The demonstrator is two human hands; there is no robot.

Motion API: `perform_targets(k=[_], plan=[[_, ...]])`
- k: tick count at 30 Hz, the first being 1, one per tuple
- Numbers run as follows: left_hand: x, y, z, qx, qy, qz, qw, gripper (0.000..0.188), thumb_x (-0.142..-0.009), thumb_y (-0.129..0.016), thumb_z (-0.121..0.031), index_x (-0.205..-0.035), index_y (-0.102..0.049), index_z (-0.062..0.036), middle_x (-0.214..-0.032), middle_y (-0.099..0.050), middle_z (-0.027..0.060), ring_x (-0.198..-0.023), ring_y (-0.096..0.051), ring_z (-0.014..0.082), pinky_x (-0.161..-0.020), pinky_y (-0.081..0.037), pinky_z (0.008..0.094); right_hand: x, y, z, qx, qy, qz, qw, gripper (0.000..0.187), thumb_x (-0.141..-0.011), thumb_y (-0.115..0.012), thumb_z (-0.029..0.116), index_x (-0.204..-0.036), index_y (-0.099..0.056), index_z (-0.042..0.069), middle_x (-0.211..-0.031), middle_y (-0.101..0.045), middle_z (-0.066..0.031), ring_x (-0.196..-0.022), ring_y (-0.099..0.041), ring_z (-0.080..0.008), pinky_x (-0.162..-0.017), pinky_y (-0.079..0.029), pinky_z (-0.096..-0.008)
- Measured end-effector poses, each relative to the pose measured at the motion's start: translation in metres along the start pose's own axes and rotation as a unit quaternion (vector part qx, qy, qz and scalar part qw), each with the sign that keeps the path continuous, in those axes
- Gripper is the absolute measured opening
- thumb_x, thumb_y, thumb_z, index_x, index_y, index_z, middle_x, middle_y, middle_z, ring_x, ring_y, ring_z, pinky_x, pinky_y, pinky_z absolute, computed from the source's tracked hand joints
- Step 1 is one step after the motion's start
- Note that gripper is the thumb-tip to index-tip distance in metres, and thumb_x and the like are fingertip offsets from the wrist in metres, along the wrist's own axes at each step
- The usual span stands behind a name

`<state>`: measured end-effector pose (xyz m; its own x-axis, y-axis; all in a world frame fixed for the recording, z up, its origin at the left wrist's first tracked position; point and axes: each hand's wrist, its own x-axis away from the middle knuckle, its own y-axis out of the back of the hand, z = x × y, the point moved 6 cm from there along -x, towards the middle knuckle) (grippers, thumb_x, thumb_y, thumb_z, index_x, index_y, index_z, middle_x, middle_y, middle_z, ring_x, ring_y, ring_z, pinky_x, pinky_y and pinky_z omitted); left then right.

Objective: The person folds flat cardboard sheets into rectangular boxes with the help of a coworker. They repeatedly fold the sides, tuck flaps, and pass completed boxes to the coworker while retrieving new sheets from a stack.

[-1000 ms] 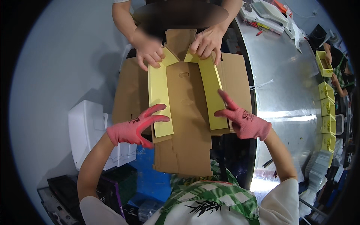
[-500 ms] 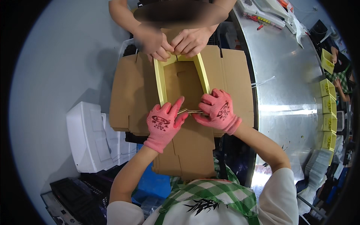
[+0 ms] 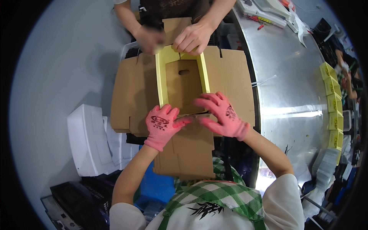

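A yellow cardboard box with folded-up walls stands on flattened brown cardboard, and a slot shows in the brown panel within its walls. My left hand, in a pink glove, grips the box's near left corner, its thumb stretched right along the near edge. At the near right corner my right hand, also gloved in pink, has its fingers apart and slightly blurred. Across from me, one hand of another person closes over the far wall. That person's other hand is smeared by motion beside the far left corner.
Brown cardboard sheets spread out on both sides beneath the box. To the right runs a metal table with a row of small yellow boxes along its far side. A white plastic container stands at the left, near a blue bin.
My right hand has loosened from the near edge and its fingers have spread. The other person's left-side hand has drawn away from the far wall. The box has shifted slightly left.
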<state>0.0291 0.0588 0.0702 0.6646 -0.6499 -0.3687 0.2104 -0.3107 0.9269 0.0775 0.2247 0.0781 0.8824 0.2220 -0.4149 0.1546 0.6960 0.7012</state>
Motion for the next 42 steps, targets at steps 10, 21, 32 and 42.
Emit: perform_targets(k=[10,21,32,42], plan=[[-0.005,-0.001,0.003,0.033,0.032,-0.019,0.999,0.036,-0.054,-0.084,-0.040,-0.064,-0.062,-0.0126,-0.064,-0.051,0.0005,-0.058,-0.053,0.0223,-0.051,-0.044,0.0334,0.120,-0.045,0.035,0.122,0.170,0.156,0.965,0.066,-0.062,-0.067,0.029,-0.127,-0.053,0.023,-0.134,-0.047,-0.0071,-0.121,-0.047,-0.0287,-0.103,-0.039,-0.0498],[0.006,-0.041,0.041,0.788,0.168,0.128,0.578,0.049,-0.098,-0.047,-0.031,-0.137,-0.043,-0.0019,-0.131,-0.051,0.0055,-0.099,-0.055,0.0141,-0.087,-0.045,0.0311,0.002,0.015,-0.025,-0.053,-0.124,-0.276,0.952,0.052,-0.079,-0.071,0.020,-0.125,-0.053,0.003,-0.095,-0.063,-0.0113,-0.084,-0.059,-0.0298,-0.077,-0.047,-0.0387],[0.011,-0.015,-0.005,0.157,0.062,-0.185,0.968,0.052,-0.073,-0.072,-0.010,-0.122,-0.057,-0.0031,-0.124,-0.056,0.0116,-0.101,-0.052,0.0286,-0.086,-0.043,0.0369,-0.024,0.012,-0.010,0.143,0.037,0.049,0.988,0.077,-0.069,-0.077,0.034,-0.136,-0.045,0.015,-0.140,-0.039,-0.0172,-0.129,-0.037,-0.0388,-0.109,-0.027,-0.0535],[-0.032,0.003,-0.008,-0.130,-0.162,0.287,0.935,0.039,-0.072,-0.068,-0.049,-0.081,-0.064,-0.0115,-0.093,-0.057,0.0058,-0.090,-0.050,0.0247,-0.091,-0.037,0.0432,-0.031,-0.002,-0.025,0.161,0.111,0.268,0.943,0.028,-0.069,-0.071,0.024,-0.093,-0.064,0.013,-0.085,-0.060,-0.0034,-0.109,-0.051,-0.0216,-0.116,-0.019,-0.0553]])
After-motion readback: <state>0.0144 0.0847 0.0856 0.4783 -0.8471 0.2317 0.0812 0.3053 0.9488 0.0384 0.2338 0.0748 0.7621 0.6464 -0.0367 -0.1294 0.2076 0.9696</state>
